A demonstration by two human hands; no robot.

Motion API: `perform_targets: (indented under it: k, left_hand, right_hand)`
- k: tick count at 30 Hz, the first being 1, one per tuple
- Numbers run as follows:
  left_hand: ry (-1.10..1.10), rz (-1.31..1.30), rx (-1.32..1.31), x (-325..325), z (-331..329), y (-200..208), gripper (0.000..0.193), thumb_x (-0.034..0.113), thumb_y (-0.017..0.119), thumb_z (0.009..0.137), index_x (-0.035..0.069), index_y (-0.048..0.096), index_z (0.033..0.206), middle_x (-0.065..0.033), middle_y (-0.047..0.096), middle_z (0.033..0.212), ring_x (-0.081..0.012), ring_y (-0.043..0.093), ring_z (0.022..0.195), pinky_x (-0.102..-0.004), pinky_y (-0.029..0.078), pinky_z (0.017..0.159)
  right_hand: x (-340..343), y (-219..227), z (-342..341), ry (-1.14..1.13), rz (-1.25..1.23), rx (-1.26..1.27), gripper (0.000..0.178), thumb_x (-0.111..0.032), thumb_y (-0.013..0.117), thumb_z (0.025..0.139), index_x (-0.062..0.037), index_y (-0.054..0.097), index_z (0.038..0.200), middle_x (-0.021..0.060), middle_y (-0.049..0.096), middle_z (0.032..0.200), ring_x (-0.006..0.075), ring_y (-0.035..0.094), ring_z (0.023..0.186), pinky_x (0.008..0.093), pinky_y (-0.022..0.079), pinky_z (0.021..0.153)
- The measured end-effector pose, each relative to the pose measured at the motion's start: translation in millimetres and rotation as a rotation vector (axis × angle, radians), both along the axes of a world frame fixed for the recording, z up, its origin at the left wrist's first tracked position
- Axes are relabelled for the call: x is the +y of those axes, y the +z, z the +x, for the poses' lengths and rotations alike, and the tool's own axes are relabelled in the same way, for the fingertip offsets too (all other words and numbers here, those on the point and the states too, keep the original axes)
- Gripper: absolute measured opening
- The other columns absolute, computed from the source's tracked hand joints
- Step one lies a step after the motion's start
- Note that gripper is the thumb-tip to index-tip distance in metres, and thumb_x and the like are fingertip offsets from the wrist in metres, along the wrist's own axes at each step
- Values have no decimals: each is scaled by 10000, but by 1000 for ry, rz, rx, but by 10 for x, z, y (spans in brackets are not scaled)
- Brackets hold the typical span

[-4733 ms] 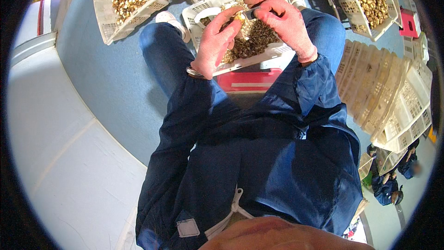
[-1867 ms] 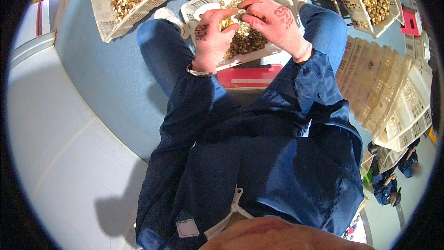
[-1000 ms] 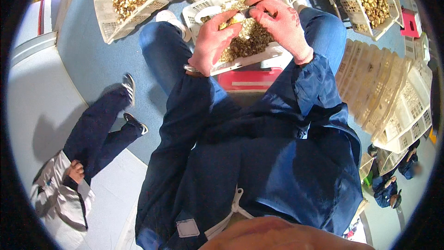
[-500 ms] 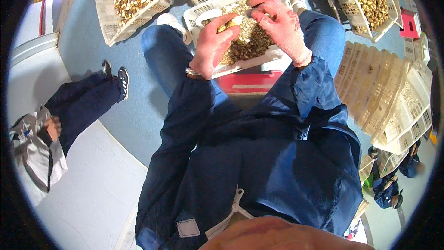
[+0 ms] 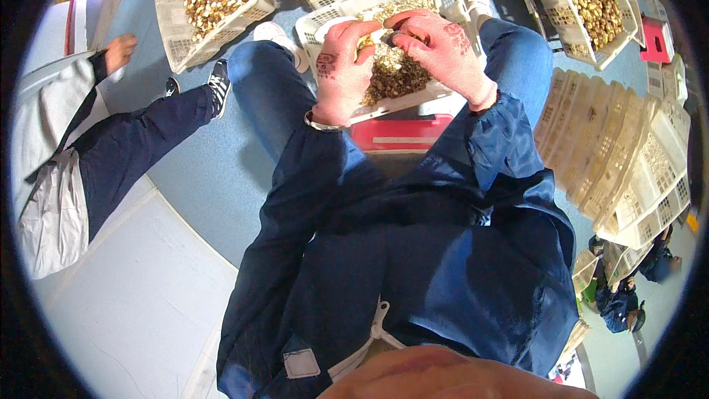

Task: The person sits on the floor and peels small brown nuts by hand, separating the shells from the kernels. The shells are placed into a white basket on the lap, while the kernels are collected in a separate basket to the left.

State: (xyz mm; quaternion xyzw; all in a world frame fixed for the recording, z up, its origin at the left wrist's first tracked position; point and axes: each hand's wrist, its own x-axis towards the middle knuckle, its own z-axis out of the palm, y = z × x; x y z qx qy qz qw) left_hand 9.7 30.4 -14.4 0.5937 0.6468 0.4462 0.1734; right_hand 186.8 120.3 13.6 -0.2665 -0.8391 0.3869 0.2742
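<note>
Both my hands wear pink gloves and meet over a white plastic crate (image 5: 452, 0) between my knees. My left hand (image 5: 344, 66) is closed on a small yellow-brown piece (image 5: 366, 42), apparently a mushroom, mostly covered by the fingers. Close beside it, my right hand (image 5: 444, 50) is curled, thumb and fingers together near the left fingertips. Something small and dark shows at its fingertips, too hidden to name. Beneath the hands lie pale and brown scraps (image 5: 399, 83) heaped in the crate.
White crates of brown mushroom-like pieces stand at the far left (image 5: 171, 26) and far right (image 5: 607, 50). A red box (image 5: 402, 133) sits between my legs. Stacked crates (image 5: 591, 140) lean on the right. Another person's legs (image 5: 144, 137) and hand (image 5: 120, 52) are at left.
My left hand has turned, its back now showing, and the hands have come closer together. The right hand has dropped slightly. At left, the other person has stepped nearer.
</note>
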Motion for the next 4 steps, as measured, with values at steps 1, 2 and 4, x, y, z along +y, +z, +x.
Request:
perform_targets:
  k: [1, 2, 4]
  left_hand:
    - [-10, -8, 25, -2, -11, 17, 413, -51, 703, 760, 133, 659, 1127, -98, 598, 1124, -291, 596, 1067, -392, 498, 892]
    - [-21, -16, 51, -2, -13, 34, 419, -55, 698, 762, 136, 657, 1133, -98, 594, 1131, -293, 594, 1072, -398, 498, 895]
    - [-22, -30, 68, -2, -1, 65, 411, -64, 684, 770, 134, 658, 1129, -104, 596, 1132, -293, 587, 1090, -406, 487, 917]
  right_hand:
    - [-5, -6, 2, -14, -18, -4, 150, -166, 635, 914, -20, 656, 940, 79, 672, 1133, 267, 641, 986, 347, 511, 862]
    - [-10, -11, 0, -28, -37, -9, 151, -166, 635, 914, -19, 654, 939, 80, 672, 1134, 269, 641, 990, 348, 511, 866]
    - [-18, -18, -3, -42, -56, -13, 152, -167, 634, 914, -18, 653, 937, 81, 672, 1135, 270, 641, 995, 348, 511, 869]
